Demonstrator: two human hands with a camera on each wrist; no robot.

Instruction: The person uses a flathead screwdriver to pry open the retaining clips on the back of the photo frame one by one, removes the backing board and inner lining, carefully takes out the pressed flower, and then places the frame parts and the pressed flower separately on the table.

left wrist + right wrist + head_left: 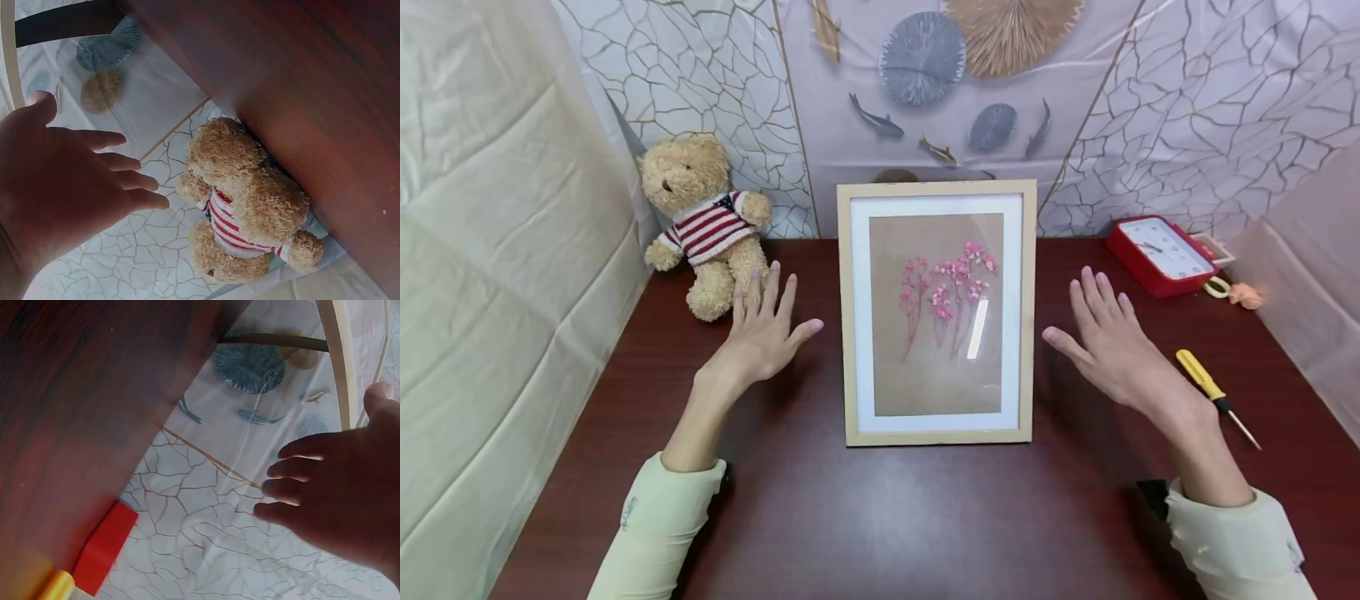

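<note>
A light wooden picture frame [936, 437] with pink dried flowers behind glass stands upright on the dark table, between the two hands. To its left the left hand [760, 329] is held with fingers spread and straight, holding nothing; the left wrist view shows its palm side apart from the teddy bear [269, 206]. On the other side the right hand [1108, 346] is likewise spread and empty, its thumb pointing toward the frame's edge. In the right wrist view, a dark support leg [275, 341] runs out behind the frame.
The teddy bear in a striped sweater sits at the back left. A red alarm clock [1165, 257] stands back right, with a yellow-handled loop with a peach piece [1246, 296] beside it. A yellow screwdriver [1201, 375] lies right of the right hand. Patterned cloth [700, 75] hangs behind.
</note>
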